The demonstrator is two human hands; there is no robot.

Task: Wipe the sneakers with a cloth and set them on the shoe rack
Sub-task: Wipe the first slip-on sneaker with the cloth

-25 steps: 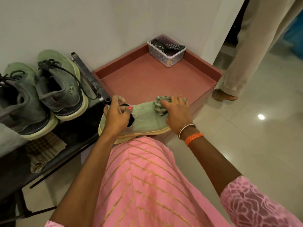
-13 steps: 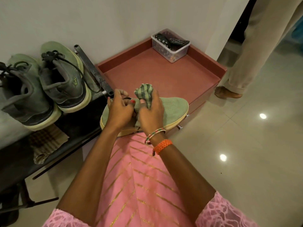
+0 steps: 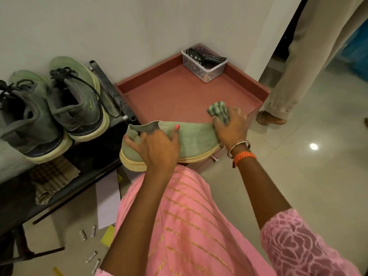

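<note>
White wall corner, pale glossy floor tiles (image 3: 298, 186), black metal shoe rack (image 3: 83, 182) on the left, reddish-brown square tray-top cabinet (image 3: 179, 96) in the corner.

Diff vs 0.5 s ago: the right hand (image 3: 231, 128) with the green striped cloth (image 3: 218, 112) has gone from mid-shoe, next to the left hand, out to the toe end. Cloth was bunched upright over the shoe's middle; now it sits at the toe, by the cabinet's front right edge. Left hand (image 3: 157, 146) has stayed at the heel.

Containers: clear plastic rectangular tub (image 3: 205, 66) in the cabinet tray's back corner against the wall, holds two black remote controls (image 3: 214, 58) plus small items too blurred to identify. Tray floor around it is bare red surface.

Pale green knit slip-on sneaker (image 3: 195, 136): held in the air over the cabinet's front edge, between rack end and cabinet. Long axis runs left-right; heel toward the rack, toe toward the right. Upper faces up, cream sole down, toe slightly higher.

Hands: left grips the heel collar, thumb on the upper, fingers curled around the heel. Right fingers are curled around the cloth and press it on the toe.

Rack top, far edge: pair of dark grey-green lace-up sneakers (image 3: 75, 104), toes to the wall. Brown checked folded cloth (image 3: 51, 180) at the rack's front edge.
</note>
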